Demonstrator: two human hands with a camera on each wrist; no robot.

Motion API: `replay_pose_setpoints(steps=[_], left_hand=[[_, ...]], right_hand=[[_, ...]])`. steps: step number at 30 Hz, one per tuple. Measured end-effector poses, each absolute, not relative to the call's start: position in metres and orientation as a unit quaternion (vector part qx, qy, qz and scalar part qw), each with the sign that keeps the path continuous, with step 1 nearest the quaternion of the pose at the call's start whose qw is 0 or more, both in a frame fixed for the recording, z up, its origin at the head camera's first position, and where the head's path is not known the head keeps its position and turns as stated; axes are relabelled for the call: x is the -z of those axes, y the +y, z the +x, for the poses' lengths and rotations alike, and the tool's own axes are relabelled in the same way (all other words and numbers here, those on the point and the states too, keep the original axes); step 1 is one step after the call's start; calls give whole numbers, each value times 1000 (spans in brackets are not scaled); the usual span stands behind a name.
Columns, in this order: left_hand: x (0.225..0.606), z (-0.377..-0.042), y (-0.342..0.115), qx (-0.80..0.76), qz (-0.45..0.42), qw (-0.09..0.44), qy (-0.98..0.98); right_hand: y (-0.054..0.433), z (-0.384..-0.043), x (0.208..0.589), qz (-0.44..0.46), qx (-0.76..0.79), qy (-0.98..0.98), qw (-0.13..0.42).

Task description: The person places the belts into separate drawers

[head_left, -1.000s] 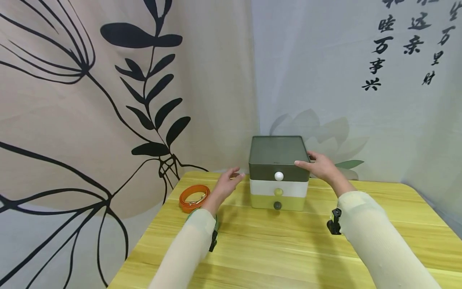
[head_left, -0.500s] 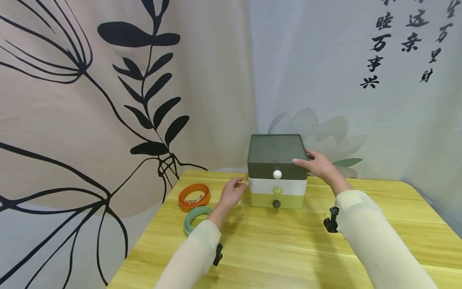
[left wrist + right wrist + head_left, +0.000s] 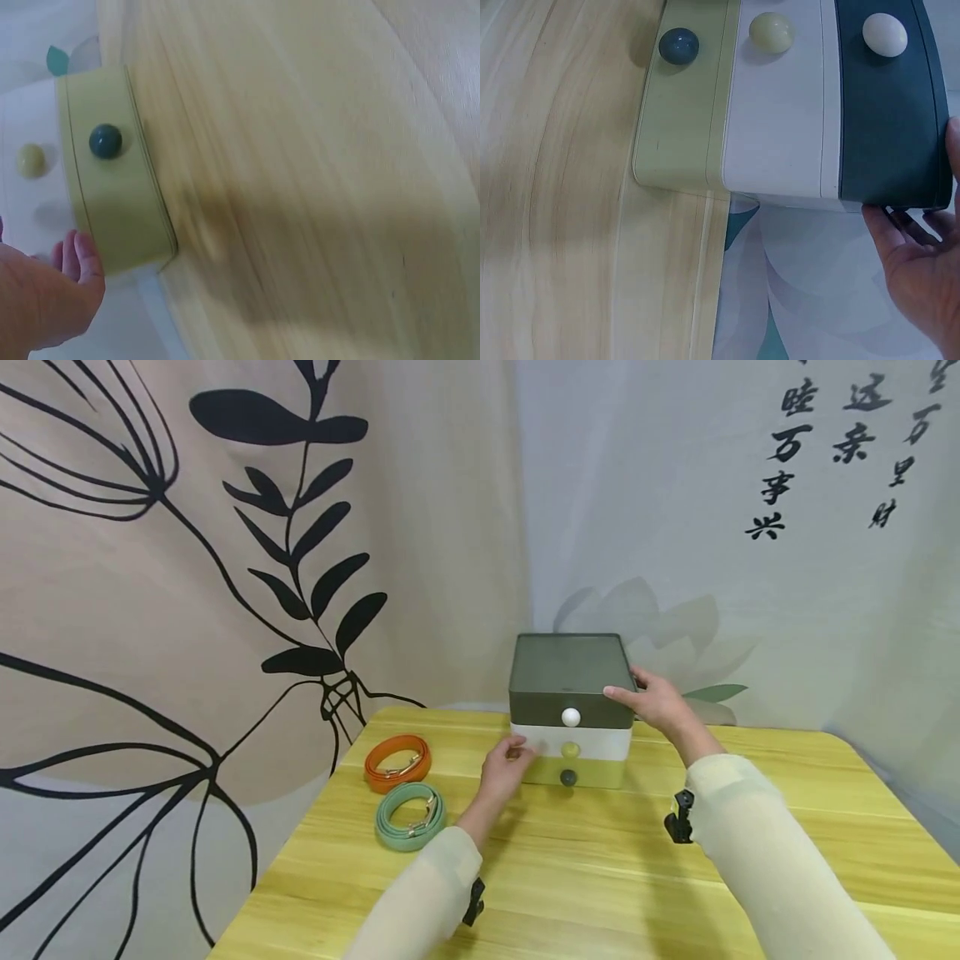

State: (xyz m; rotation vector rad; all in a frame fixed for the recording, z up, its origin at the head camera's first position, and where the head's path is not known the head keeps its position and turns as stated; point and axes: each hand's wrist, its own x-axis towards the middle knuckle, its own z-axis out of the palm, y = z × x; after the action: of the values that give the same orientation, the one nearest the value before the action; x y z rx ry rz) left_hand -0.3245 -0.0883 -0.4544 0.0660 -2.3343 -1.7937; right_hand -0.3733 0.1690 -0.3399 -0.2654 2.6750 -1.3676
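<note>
A small three-tier drawer box (image 3: 572, 664) stands at the back of the table. Its dark green top drawer (image 3: 889, 112) has a white knob, its white middle drawer (image 3: 780, 120) a pale yellow knob, and its yellow-green bottom drawer (image 3: 682, 127) a dark knob. My right hand (image 3: 660, 702) grips the box's upper right side, thumb over the top edge and fingers along the side, where a dark bar shows between them. My left hand (image 3: 504, 768) is in front of the box's left corner, fingers loosely bent by the white and yellow-green drawers; contact cannot be told.
An orange coiled strap (image 3: 375, 768) with metal clasps lies on the left of the wooden table (image 3: 600, 877). A green coiled strap (image 3: 393, 835) sits just in front of it. A printed curtain (image 3: 450, 527) hangs close behind the table.
My left hand has moved right and towards me, from beside the box to its front left corner, uncovering the green coiled strap. My right hand has stayed on the box.
</note>
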Motion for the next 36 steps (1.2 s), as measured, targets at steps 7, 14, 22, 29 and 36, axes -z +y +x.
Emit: replay_pose_setpoints(steps=[7,14,22,29,36], left_hand=[[462,-324,-75,631,25,115,-767],[475,-322,-57,654,33,145,-742],[481,-320,-28,692,49,177,-698],[483,-321,-6,699,65,204,-682],[487,-327,8,690,76,229,-683]], right_hand=[[166,-377,341,-89,443,890,64],[161,-378,343,-90,457,883,66],[165,-376,343,-84,458,883,60],[168,-374,343,-75,460,883,58],[170,-374,342,-75,463,882,53]])
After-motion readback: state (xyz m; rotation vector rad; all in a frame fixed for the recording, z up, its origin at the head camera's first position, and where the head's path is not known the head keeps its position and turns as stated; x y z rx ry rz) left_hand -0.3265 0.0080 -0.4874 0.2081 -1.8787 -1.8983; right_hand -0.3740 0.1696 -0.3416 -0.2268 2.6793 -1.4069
